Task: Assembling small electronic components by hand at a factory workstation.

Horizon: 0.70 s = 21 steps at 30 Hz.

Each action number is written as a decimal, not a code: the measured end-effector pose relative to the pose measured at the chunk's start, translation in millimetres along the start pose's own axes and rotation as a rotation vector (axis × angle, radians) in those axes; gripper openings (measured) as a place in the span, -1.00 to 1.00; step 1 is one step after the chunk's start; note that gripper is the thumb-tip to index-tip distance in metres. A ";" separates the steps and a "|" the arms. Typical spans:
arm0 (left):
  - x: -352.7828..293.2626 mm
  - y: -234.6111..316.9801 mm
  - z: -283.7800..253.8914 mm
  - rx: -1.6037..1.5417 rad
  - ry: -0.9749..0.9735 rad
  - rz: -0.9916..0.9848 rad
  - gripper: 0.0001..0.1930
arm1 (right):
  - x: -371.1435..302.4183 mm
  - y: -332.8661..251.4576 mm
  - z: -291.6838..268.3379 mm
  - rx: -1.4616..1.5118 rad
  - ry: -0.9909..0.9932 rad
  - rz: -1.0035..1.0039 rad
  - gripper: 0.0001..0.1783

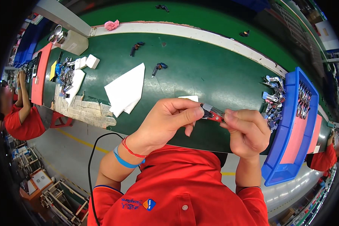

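Both my hands are raised over the near edge of the green worktable [199, 60]. Between them is a small hand tool [213, 114] with a red side, a round silver pivot and dark and silver metal parts. My left hand [169, 118] pinches its left end between thumb and index finger. The fingertips of my right hand [248, 132] close on the other end and partly hide it. Just behind my left fingers, part of a white block [190, 98] shows. Farther back lie two dark pieces with brass-coloured parts, one [159, 69] nearer than the other [136, 48].
A blue tray [284, 141] with red-and-silver tools stands right, beside a pile of metal tools [274, 100]. A white cloth [126, 90] lies left of centre. Farther left are another tool pile [66, 77] and a container [75, 42]. Co-workers sit at both sides.
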State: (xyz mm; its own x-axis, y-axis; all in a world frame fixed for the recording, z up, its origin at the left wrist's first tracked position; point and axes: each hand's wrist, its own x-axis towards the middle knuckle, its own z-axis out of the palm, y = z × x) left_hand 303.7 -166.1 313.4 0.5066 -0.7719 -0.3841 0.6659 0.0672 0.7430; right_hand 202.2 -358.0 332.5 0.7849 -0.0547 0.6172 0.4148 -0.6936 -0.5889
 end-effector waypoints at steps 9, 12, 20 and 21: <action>-4.3 3.5 -4.7 0.449 -0.056 0.494 -0.75 | -10.1 3.8 0.2 0.618 0.005 0.423 -0.76; 0.5 13.7 -7.2 0.745 -0.095 0.750 -0.70 | -10.9 -0.3 -3.2 0.955 0.050 0.821 -0.79; 0.1 18.3 -10.9 0.994 -0.181 0.929 -0.64 | -12.5 5.0 -15.0 0.960 -0.317 0.958 -0.85; -0.1 18.3 -11.4 1.011 -0.193 0.933 -0.64 | -13.8 4.1 -14.2 0.963 -0.333 0.948 -0.86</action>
State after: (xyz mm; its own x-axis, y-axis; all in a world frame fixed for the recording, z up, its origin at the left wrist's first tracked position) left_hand 322.1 -157.6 320.8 0.4013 -0.7753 0.4876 -0.5962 0.1830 0.7817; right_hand 186.5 -370.3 329.0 0.9570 0.0454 -0.2866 -0.2876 0.2807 -0.9157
